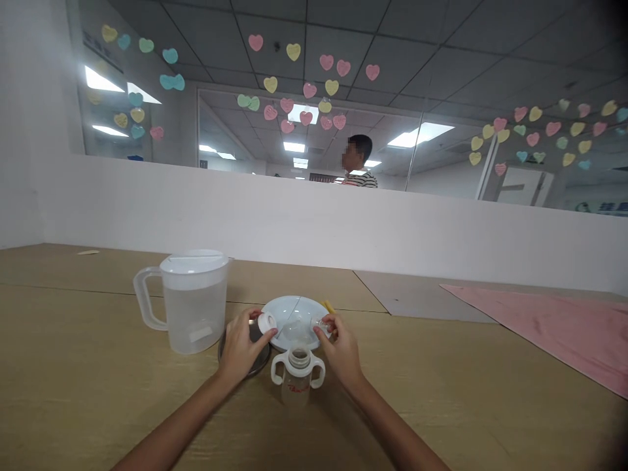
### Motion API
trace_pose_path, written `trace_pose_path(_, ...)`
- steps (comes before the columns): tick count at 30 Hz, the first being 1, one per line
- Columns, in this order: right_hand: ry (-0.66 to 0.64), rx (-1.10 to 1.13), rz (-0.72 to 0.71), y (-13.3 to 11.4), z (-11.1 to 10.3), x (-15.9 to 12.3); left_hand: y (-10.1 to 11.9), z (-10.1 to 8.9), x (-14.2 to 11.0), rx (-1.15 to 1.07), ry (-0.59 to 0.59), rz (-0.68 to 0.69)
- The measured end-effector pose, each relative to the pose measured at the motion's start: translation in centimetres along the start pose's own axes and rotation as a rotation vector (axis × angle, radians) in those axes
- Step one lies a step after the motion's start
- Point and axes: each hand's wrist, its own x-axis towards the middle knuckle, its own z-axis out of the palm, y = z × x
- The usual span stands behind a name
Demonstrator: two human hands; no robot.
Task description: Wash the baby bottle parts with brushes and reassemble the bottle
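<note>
One pink sheet (pixel 564 333) lay at the right, and one lidded jug (pixel 196 307) stood at the left. One white plate (pixel 299 304) sat in the middle, with one dark dish (pixel 260 361) beside it, partly hidden by the left hand (pixel 245 347). One open bottle (pixel 296 384) with two handles stood upright just in front of the plate, between the two hands. The left hand held one white cap (pixel 267 322) between thumb and fingers; the right hand (pixel 342 347) pinched one small clear piece (pixel 320 324), too blurred to tell more. The room had a low white wall (pixel 294 216) below glass dotted with many heart-shaped notes (pixel 331 87), with one person (pixel 360 163) beyond. The desk (pixel 73 392) was light brown, with one grey panel (pixel 422 297) toward the back.
</note>
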Motion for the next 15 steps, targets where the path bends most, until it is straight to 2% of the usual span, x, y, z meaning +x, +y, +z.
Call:
trace_pose_path(5,-0.083,-0.094,-0.042,2.0,0.5,0.4,-0.7,0.6,-0.2,0.051,-0.081,0.028)
trace_pose_path(10,-0.128,-0.12,-0.099,2.0,0.5,0.3,-0.9,0.9,-0.3,0.138,-0.107,0.066)
trace_pose_path(12,-0.159,-0.145,-0.117,1.9,0.4,0.3,-0.7,0.7,-0.2,0.16,-0.06,0.081)
trace_pose_path(15,-0.189,-0.191,-0.141,1.8,0.3,0.2,-0.7,-0.6,0.4,0.222,0.158,0.136)
